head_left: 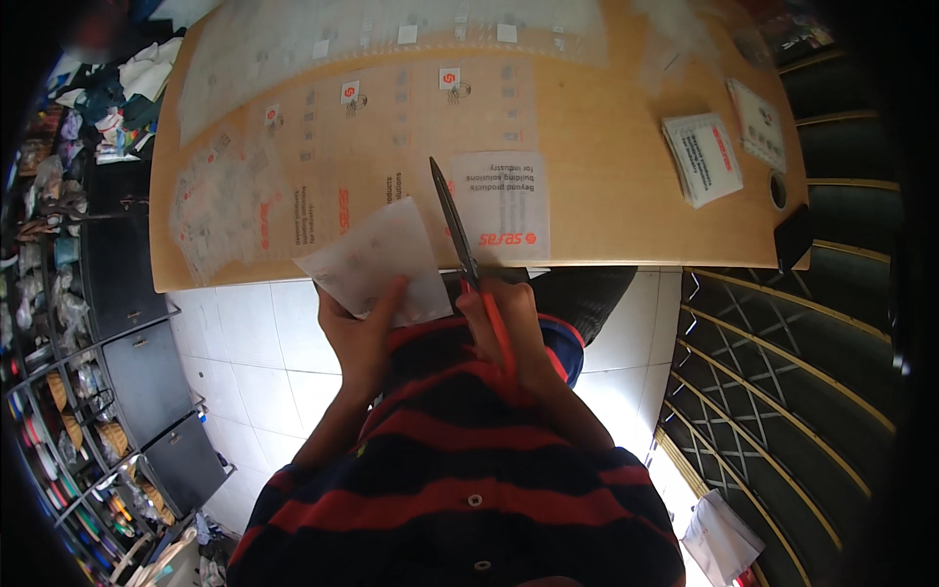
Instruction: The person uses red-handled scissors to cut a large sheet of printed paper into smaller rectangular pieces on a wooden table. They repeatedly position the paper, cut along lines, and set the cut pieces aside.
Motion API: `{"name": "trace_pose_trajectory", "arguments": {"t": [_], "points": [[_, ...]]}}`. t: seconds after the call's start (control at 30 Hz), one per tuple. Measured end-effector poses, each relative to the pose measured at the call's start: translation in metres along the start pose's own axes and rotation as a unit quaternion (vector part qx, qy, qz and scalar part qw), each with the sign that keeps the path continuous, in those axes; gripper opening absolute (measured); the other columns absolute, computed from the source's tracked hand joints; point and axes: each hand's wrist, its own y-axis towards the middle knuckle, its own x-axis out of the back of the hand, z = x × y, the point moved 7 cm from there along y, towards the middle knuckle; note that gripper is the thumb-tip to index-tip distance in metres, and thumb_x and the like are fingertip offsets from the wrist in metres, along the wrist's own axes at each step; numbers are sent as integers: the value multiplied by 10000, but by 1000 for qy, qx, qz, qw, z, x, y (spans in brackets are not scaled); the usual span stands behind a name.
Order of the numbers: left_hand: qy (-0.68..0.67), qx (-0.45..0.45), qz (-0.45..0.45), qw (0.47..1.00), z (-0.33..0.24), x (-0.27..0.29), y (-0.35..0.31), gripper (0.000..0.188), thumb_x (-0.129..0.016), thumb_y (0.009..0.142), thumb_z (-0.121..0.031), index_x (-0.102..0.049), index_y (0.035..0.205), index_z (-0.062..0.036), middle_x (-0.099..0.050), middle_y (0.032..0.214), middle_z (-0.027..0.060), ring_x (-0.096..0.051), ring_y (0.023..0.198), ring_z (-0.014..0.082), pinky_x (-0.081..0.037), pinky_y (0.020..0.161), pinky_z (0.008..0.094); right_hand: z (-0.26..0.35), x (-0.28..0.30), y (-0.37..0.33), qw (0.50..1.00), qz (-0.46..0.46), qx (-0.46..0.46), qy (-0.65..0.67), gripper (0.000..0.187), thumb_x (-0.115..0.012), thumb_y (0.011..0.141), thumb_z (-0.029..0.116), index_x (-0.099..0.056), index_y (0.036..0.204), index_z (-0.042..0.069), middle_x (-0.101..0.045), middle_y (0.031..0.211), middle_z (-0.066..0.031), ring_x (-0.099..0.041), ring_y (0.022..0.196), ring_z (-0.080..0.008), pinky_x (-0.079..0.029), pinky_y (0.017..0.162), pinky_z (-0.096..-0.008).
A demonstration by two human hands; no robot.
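Note:
My left hand [360, 328] grips a whitish translucent plastic sheet [377, 256] near the table's front edge, thumb on top and fingers underneath. In my right hand [509, 318] is a pair of scissors [452, 220] with red handles, its dark blades pointing away from me. The blades look closed together and lie just right of the held sheet; whether they touch it I cannot tell. Beyond them, a printed clear plastic sheet [504, 201] lies flat on the brown table [606, 147]. More printed clear film [342, 147] spreads over the table's left and middle.
At the table's right are a stack of printed plastic pieces [702, 158] and another small stack [757, 125]. A round hole [779, 191] pierces the tabletop near its right edge. Dark cabinets [152, 377] and cluttered shelves stand left; a folding metal gate [773, 362] runs along the right.

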Motion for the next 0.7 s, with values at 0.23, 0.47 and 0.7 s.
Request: {"name": "trace_pose_trajectory", "arguments": {"t": [0.23, 0.47, 0.7], "points": [[25, -119, 157, 980, -45, -54, 26, 571, -778, 819, -99, -455, 1282, -17, -645, 1112, 165, -679, 941, 248, -561, 807, 350, 6, 27, -28, 987, -65, -6, 146, 284, -650, 942, 236, -579, 778, 15, -560, 555, -25, -540, 472, -92, -419, 440, -253], [322, -268, 165, 893, -58, -109, 35, 793, -832, 722, -245, -430, 1387, -87, -511, 1350, 190, -540, 1200, 358, -446, 955, 507, -9, 83, -45, 968, -190, 58, 155, 442, -505, 1018, 369, -542, 720, 45, -508, 528, -3, -464, 436, -87, -299, 425, -243], [388, -483, 292, 728, -61, -130, -16, 925, -825, 694, -448, -423, 1459, -116, -322, 1544, 148, -283, 1415, 402, -218, 1100, 638, -29, 96, -54, 971, -210, 20, 115, 460, -503, 1015, 407, -540, 738, 42, -496, 521, 2, -465, 435, -94, -315, 427, -250]]}}
